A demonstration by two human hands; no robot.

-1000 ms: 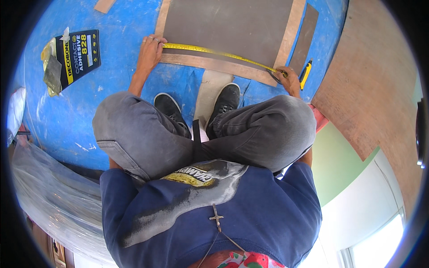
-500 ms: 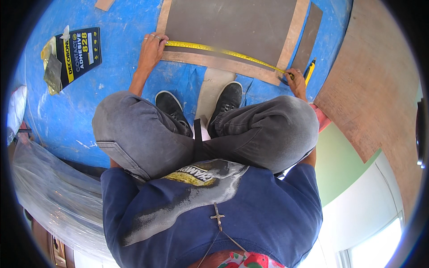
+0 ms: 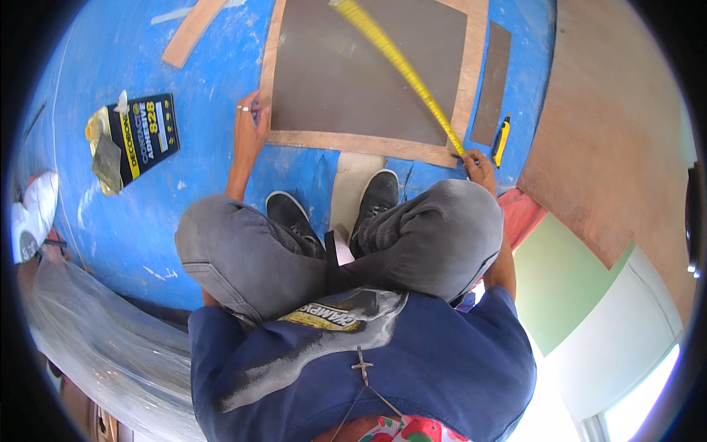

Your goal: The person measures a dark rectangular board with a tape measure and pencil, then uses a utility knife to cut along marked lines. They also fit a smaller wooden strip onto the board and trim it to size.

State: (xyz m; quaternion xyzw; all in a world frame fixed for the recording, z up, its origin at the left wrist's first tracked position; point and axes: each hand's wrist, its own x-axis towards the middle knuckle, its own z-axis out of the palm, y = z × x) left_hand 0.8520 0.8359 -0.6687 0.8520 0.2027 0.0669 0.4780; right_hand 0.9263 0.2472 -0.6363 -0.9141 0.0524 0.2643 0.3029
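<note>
My right hand (image 3: 480,169) is closed around a tape measure at the near right corner of a dark brown panel (image 3: 368,70) framed by reddish wood strips. The body of the measure is mostly hidden in my fingers. Its yellow blade (image 3: 401,68) slants across the panel toward the far left, its far end touching no hand. Beside the panel's near left corner is my left hand (image 3: 251,124), fingers bent and thumb apart from them, with nothing seen in it; whether it touches the edge I cannot tell.
A yellow utility knife (image 3: 502,141) and a narrow brown strip (image 3: 491,82) lie right of the panel. To the left, a black adhesive can (image 3: 158,136) and a wooden strip (image 3: 193,33) rest on blue sheeting (image 3: 210,81). My shoes (image 3: 379,195) are close to the near edge.
My left hand has let go of the tape's end and moved to the panel's left edge. The blade has swung from along the near edge to a slant across the panel.
</note>
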